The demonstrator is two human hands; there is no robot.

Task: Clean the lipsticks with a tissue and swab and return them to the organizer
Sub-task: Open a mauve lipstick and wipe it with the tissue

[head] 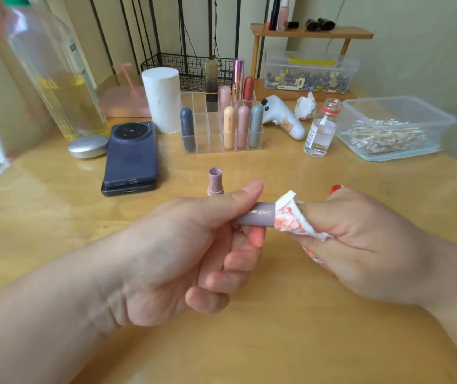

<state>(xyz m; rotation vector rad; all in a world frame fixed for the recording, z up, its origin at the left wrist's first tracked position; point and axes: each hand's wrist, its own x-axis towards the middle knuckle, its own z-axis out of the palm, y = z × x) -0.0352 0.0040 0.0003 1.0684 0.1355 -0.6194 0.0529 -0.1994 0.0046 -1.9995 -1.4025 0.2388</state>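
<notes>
My left hand [188, 245] grips a mauve lipstick cap [257, 217] lying sideways, thumb on top. My right hand [360, 245] pinches a white tissue [291, 220] stained red and presses it against the cap's open end. The matching lipstick base [215, 180] stands upright on the table just behind my left thumb. Further back, the clear acrylic organizer [207, 134] holds several capped lipsticks, among them a dark blue one [188, 128] at its left and an orange one [229, 127].
Two stacked phones [131, 156] and a silver compact [88, 146] lie at the left. A tissue roll [162, 99] stands behind the organizer. A small liquid bottle [320, 128], a tub of cotton swabs [388, 128] and a crumpled tissue [306, 106] are at the right.
</notes>
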